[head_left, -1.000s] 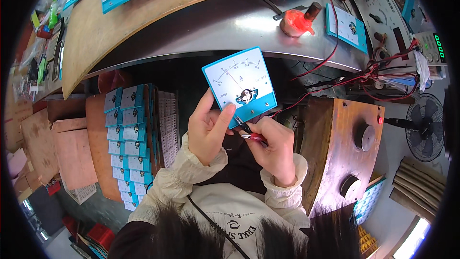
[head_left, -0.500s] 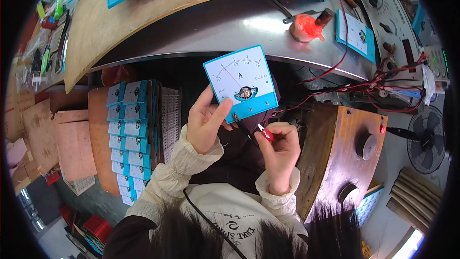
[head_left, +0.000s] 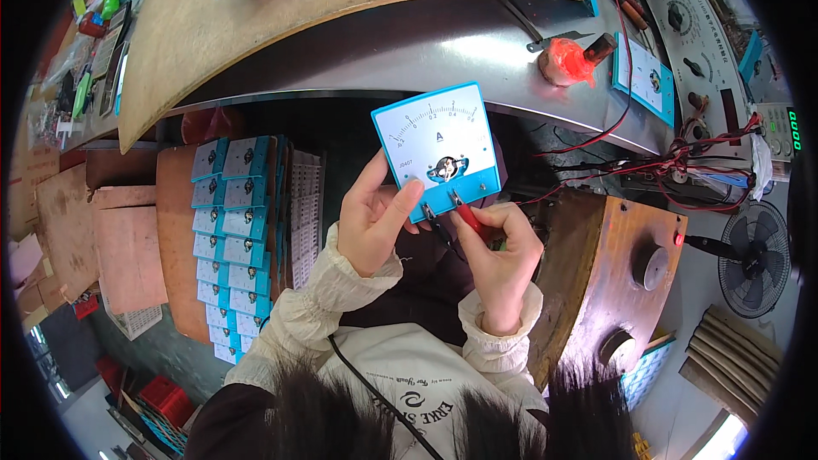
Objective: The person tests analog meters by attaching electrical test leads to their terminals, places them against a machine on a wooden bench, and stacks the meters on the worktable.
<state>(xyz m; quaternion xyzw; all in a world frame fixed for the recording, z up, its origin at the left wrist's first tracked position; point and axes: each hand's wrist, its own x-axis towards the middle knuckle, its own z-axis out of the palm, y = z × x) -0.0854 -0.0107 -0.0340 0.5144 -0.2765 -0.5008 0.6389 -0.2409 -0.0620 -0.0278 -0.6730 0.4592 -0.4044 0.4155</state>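
Observation:
A square ammeter [head_left: 436, 138] with a white dial and blue frame is tilted in front of me. My left hand [head_left: 371, 223] grips its lower left corner, thumb on the front. On the left terminal along its blue lower edge sits a black alligator clip [head_left: 438, 228], its cable hanging down. My right hand [head_left: 501, 255] pinches a red alligator clip [head_left: 467, 215], whose metal tip touches the middle terminal. The dial's small window shows the coil parts; I cannot make out the needle clearly.
Stacked blue meters [head_left: 230, 247] stand at the left. Ahead is a metal bench [head_left: 358, 60] with a wooden board [head_left: 281, 13] and a red-coated pot [head_left: 566, 63]. Red wires [head_left: 682, 140] run to a test instrument [head_left: 694, 25] at the right, above a wooden box [head_left: 596, 264] with knobs and a fan [head_left: 753, 260].
My right hand has brought the red clip up to the ammeter's middle terminal. The ammeter's needle no longer shows where it was, and the view has shifted slightly.

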